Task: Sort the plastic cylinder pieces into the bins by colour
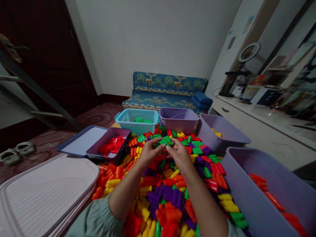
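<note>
Both my hands meet over the middle of a wide heap of coloured plastic pieces [170, 194]. Between them is a green plastic piece [166, 141] made of rounded tubes side by side. My left hand [151, 150] grips its left end, fingers behind and thumb in front. At its right end, my right hand [179, 152] pinches it with thumb and fingers. Under and around the hands lie red, orange, yellow, purple and green pieces, some joined in rows, others loose.
Behind the heap stand a turquoise bin [123, 122] with green pieces and a purple bin [179, 123]. On the right, one purple bin [229, 131] holds yellow pieces, another [237, 171] red ones. A dark box [125, 135] with red pieces and a pale lid [49, 187] are left.
</note>
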Demonstrator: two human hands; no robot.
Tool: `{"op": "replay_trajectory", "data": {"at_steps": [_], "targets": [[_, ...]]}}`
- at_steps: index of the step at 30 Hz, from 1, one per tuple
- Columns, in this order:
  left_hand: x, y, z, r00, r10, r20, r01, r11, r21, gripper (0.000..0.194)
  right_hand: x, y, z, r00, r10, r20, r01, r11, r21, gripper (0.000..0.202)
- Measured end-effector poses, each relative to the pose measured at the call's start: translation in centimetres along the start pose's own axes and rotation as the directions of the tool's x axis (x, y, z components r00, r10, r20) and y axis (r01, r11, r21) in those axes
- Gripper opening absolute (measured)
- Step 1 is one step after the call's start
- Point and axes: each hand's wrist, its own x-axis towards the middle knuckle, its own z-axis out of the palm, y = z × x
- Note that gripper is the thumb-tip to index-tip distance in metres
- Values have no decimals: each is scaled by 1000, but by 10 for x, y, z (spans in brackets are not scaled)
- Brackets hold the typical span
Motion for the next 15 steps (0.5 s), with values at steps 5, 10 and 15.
{"op": "replay_trajectory", "data": {"at_steps": [5, 10, 15], "targets": [[1, 18, -4, 986, -152, -68, 142, 980, -142, 60, 0, -7, 20, 999, -29, 26, 28, 999, 43, 55], [32, 46, -30, 955, -247, -162, 219, 960, -174, 51, 31, -37, 52, 995, -12, 98, -3, 990, 144, 41], [97, 72, -63, 954, -251, -162, 187, 925, -331, 27, 95, -70, 94, 992, 46, 117, -64, 986, 154, 27]]}}
